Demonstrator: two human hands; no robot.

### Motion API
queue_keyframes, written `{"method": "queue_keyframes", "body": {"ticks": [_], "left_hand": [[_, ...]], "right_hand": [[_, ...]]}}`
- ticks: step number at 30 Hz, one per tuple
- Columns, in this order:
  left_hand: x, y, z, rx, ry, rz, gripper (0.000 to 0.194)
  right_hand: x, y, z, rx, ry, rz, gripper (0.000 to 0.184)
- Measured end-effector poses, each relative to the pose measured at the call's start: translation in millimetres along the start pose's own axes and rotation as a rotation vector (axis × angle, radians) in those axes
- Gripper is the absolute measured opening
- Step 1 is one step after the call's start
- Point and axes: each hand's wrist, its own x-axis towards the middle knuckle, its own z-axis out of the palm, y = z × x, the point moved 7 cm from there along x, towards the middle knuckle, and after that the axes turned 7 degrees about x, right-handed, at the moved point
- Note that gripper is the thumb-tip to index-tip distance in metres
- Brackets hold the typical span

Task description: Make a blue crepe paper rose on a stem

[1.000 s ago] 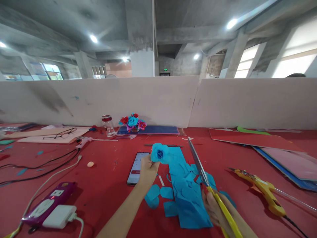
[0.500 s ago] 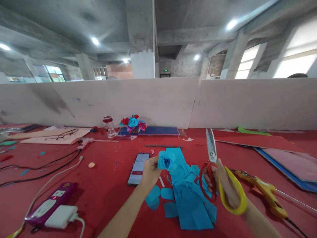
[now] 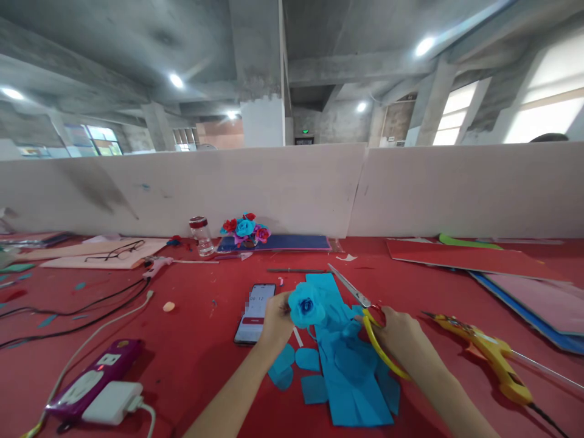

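Observation:
A blue paper flower [image 3: 308, 305] with a dark rolled centre is held up in my left hand [image 3: 278, 316], whose fingers pinch it from behind. My right hand [image 3: 396, 334] is closed on the scissors [image 3: 353, 289], which have red and yellow handles. Their blades look shut and point up and to the left, just beyond the flower and apart from it. Under both hands lie blue paper sheets [image 3: 351, 395] and loose cut petals [image 3: 308, 358]. Partly behind my left wrist rests a phone [image 3: 253, 304] with a timer on its screen.
To the right lies a yellow glue gun [image 3: 488, 353], with coloured sheets [image 3: 465, 258] behind it. A purple power strip [image 3: 98, 374] with a white charger [image 3: 114, 401] lies at left. A glass jar [image 3: 201, 236] and a paper bouquet [image 3: 246, 229] stand before the white partition [image 3: 182, 188].
My right hand has turned the scissors from upright to slanting left, bringing the blades nearer the flower. The flower now faces me more fully in my left hand.

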Motion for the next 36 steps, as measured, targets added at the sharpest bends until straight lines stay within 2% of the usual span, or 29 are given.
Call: {"method": "queue_keyframes", "body": {"ticks": [4,13,17,23,28,31,36], "left_hand": [[0,4,-2.6,0.019,0.001,0.071,0.018],[-8,14,-0.4,0.058,-0.058,0.207,0.023],[-8,9,-2.6,0.141,-0.015,0.161,0.028],[-6,4,-5.2,0.207,0.004,0.031,0.023],[-5,1,-8.5,0.177,0.027,-0.054,0.025],[-4,2,-9.9,0.176,0.044,-0.055,0.028],[-3,5,-14.4,0.261,0.121,-0.043,0.035]], "right_hand": [[-3,-5,6,-0.085,-0.098,0.004,0.032],[-4,-6,11,-0.062,-0.117,-0.006,0.027],[-6,-4,15,-0.061,-0.088,-0.012,0.027],[-7,-3,18,-0.014,-0.051,-0.024,0.023],[-11,-13,2,0.158,0.116,-0.224,0.015],[-14,-18,-1,0.189,0.081,-0.282,0.015],[-14,-19,2,0.230,0.059,-0.289,0.014]]}}
